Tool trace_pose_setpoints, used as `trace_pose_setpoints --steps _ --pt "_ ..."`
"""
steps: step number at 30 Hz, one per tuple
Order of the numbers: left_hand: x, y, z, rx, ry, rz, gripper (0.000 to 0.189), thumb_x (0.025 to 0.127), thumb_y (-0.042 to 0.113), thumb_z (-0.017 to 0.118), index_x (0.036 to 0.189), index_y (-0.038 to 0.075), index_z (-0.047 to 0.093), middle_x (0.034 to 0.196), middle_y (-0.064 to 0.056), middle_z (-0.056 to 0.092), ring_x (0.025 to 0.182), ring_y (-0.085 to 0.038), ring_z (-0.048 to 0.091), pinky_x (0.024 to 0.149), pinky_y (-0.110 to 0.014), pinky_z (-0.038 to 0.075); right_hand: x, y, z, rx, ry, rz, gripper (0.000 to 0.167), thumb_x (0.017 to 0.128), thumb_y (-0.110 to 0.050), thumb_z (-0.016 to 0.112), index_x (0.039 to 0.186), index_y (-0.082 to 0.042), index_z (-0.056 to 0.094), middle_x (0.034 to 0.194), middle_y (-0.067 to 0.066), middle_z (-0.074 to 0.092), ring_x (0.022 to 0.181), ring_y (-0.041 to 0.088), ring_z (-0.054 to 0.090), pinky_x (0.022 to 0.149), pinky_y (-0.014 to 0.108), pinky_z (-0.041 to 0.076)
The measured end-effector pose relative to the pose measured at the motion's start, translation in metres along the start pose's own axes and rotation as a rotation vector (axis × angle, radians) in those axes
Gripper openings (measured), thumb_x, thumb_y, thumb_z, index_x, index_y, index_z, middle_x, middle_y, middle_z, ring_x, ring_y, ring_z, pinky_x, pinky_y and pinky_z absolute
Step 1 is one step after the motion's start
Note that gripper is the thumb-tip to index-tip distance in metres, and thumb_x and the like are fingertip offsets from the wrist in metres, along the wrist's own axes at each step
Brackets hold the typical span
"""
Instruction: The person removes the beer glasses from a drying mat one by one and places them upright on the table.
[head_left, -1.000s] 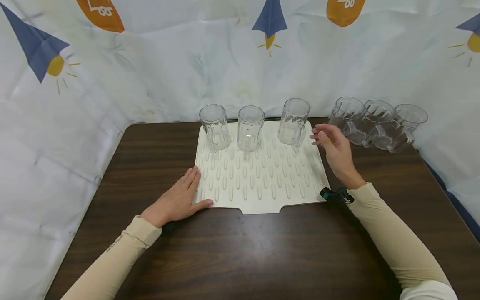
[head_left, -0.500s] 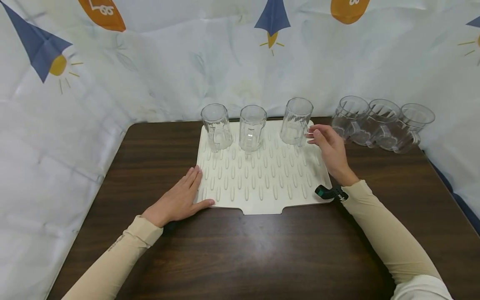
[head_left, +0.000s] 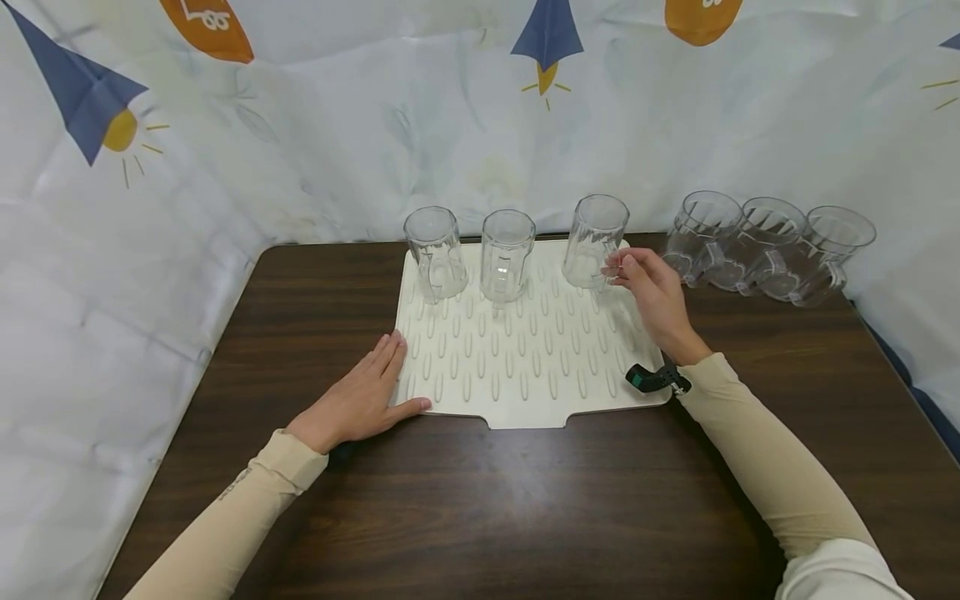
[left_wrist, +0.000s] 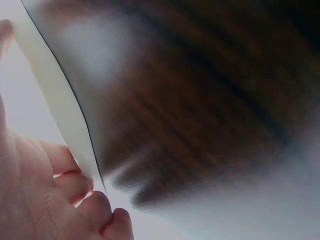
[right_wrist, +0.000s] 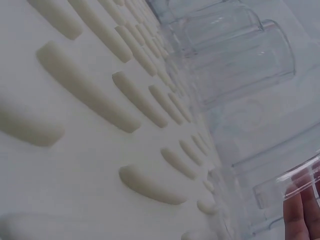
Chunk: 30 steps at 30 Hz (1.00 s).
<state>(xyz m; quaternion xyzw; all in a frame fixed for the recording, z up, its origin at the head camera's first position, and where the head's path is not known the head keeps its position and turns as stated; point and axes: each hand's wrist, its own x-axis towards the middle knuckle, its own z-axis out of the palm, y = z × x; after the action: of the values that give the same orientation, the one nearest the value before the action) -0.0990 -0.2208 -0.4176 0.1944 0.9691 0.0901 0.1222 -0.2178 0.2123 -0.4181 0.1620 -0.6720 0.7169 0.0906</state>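
Observation:
A pale ribbed tray [head_left: 525, 392] lies on the dark table. Three clear mugs stand along its back: a left mug [head_left: 437, 250], a middle mug [head_left: 507, 254] and a right mug [head_left: 592, 242]. My left hand [head_left: 360, 392] rests at the tray's left front corner, fingers straight along its side and thumb over the front edge. My right hand [head_left: 652, 287] reaches to the right mug, fingertips at its handle with the thumb nearer me. In the right wrist view, fingers [right_wrist: 297, 217] show partly through clear mug material.
Three more clear mugs [head_left: 776, 250] stand close together at the table's back right. A white patterned sheet [head_left: 337, 125] hangs behind the table [head_left: 480, 508] and along its left. A black wrist-camera mount [head_left: 656, 379] sits under my right wrist, over the tray's right edge.
My right hand has moved left, from beside the right mug to its handle. The left hand and the tray stay in place, and the whole head view shifts slightly.

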Motion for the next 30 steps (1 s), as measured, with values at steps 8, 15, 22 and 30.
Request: trace_pose_setpoints --steps 8,15,22,30 --pt "0.000 0.000 0.000 0.004 0.004 0.001 0.104 0.099 0.062 0.059 0.162 -0.009 0.016 0.173 -0.028 0.008 0.162 -0.044 0.011 0.130 -0.058 0.023 0.002 0.003 0.004 0.158 -0.040 0.037 0.023 0.109 -0.019 0.054 0.118 -0.002 0.065 0.110 0.001 0.073 0.103 0.013 0.072 0.090 0.022 0.059" --pt "0.000 0.000 0.000 0.001 0.000 0.000 0.104 0.099 0.061 0.058 0.162 -0.009 0.015 0.173 -0.028 0.008 0.162 -0.044 0.011 0.130 -0.058 0.023 0.003 0.004 0.006 0.229 -0.055 0.087 0.016 0.108 -0.012 0.053 0.116 -0.005 0.065 0.110 0.000 0.072 0.099 0.012 0.074 0.089 0.024 0.060" --pt "0.000 0.000 0.000 0.001 -0.006 -0.006 0.105 0.099 0.062 0.058 0.162 -0.008 0.014 0.173 -0.027 0.007 0.162 -0.043 0.011 0.130 -0.058 0.023 0.002 0.010 0.005 0.230 -0.077 0.045 0.018 0.108 -0.008 0.052 0.118 0.003 0.063 0.105 0.002 0.074 0.095 0.014 0.074 0.089 0.023 0.060" --pt "0.001 0.000 0.000 0.001 -0.008 -0.004 0.104 0.099 0.062 0.058 0.162 -0.008 0.015 0.173 -0.027 0.007 0.162 -0.044 0.011 0.131 -0.058 0.023 0.000 0.014 0.004 0.195 -0.093 -0.005 0.021 0.107 -0.004 0.051 0.118 0.011 0.061 0.102 0.002 0.075 0.095 0.014 0.073 0.091 0.024 0.060"
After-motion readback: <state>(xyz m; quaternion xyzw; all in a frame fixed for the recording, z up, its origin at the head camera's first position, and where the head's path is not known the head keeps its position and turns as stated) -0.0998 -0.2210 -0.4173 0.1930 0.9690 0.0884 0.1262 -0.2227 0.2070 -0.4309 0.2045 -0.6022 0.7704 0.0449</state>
